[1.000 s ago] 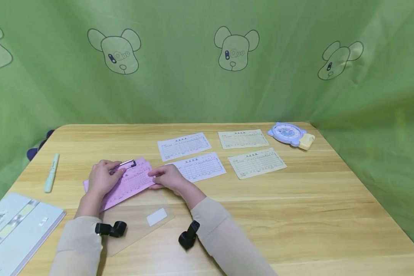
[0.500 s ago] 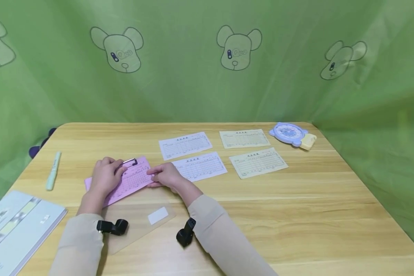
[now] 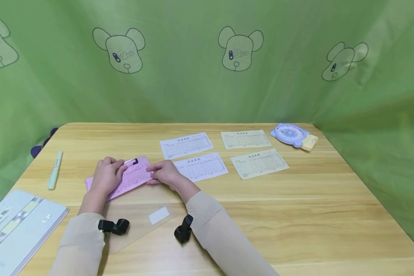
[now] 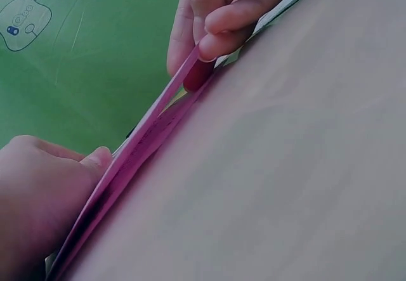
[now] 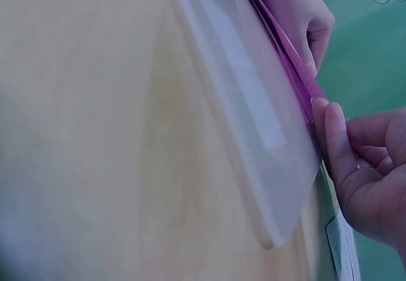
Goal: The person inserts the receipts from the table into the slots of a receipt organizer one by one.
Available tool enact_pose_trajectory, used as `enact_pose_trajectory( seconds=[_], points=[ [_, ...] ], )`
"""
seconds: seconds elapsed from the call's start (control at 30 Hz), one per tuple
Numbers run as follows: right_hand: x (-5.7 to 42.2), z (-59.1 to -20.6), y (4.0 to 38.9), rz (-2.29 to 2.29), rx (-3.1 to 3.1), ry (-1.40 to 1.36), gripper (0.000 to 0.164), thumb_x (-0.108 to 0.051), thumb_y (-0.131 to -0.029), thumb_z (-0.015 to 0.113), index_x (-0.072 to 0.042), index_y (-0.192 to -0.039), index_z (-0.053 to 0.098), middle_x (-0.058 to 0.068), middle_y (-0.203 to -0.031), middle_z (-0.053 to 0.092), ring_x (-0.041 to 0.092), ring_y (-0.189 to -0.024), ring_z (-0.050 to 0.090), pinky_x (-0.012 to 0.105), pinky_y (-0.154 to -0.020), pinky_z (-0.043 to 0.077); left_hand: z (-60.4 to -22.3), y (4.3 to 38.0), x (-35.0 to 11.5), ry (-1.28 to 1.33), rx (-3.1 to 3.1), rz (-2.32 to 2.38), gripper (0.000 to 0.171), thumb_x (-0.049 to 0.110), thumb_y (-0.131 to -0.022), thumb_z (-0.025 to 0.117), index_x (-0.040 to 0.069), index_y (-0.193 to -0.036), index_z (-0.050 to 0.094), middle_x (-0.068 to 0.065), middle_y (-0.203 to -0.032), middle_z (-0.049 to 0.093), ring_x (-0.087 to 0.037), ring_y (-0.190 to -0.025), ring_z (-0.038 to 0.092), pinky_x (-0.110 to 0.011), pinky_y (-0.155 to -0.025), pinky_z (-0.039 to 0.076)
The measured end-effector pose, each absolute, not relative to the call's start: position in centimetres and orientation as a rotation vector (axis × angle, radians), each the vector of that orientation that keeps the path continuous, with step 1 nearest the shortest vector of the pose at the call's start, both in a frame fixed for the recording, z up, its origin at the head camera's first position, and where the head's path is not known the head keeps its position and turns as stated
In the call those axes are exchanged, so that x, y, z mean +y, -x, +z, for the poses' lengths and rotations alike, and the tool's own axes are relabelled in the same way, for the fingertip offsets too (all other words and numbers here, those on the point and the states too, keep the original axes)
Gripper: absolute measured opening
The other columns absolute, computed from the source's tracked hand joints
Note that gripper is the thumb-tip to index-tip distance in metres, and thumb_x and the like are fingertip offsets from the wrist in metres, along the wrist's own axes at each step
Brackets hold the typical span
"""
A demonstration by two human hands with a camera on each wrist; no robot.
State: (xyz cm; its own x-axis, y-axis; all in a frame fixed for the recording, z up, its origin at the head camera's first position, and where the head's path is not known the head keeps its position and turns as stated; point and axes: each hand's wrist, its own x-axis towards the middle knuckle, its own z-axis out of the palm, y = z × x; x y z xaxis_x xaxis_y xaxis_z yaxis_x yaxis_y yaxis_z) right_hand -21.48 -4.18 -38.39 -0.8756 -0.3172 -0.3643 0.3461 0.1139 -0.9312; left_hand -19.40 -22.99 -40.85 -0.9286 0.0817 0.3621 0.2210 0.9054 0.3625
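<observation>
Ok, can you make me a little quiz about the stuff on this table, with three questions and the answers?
1. How many pale yellow slips lie on the table?
2. True or false: the right hand pinches the pink paper.
3. What is right beside the blue clock-faced object?
A) the green marker
B) the yellow block
C) the big notebook

Key: 1. Two; 2. True; 3. B

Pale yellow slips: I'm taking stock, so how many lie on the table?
2. The far yellow slip lies left of the blue dial; the near yellow slip lies closer to the person. Any beneath the pink sheets would be hidden.
</observation>
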Motion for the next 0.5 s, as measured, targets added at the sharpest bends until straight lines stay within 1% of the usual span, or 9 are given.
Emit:
enact_pose_trajectory(
  seconds=[0.23, 0.5],
  points=[
    [-4.54, -38.46, 22.17, -1.806, 1.93, -0.05, 0.028, 0.018, -0.074, 0.05, 0.004, -0.095, 0.063, 0.016, -0.077, 0.054, 0.022, -0.056, 0.06, 0.025, -0.056, 0.049, -41.07, 19.45, -22.98, 0.236, -2.697, -0.593, 0.028, 0.015, -0.085, 0.053, -0.006, -0.103, 0.058, -0.022, -0.09, 0.048, -0.036, -0.084, 0.04, -0.045, -0.076, 0.03],
    [-4.76, -38.51, 22.58, -1.796, 1.936, -0.009, 0.03, 0.019, -0.073, 0.047, 0.006, -0.097, 0.061, 0.015, -0.077, 0.055, 0.019, -0.052, 0.059, 0.024, -0.055, 0.049, -41.15, 19.46, -23.02, 0.238, -2.67, -0.602, 0.027, 0.014, -0.084, 0.054, -0.006, -0.101, 0.059, -0.021, -0.088, 0.048, -0.036, -0.083, 0.041, -0.045, -0.075, 0.031]
  ],
)
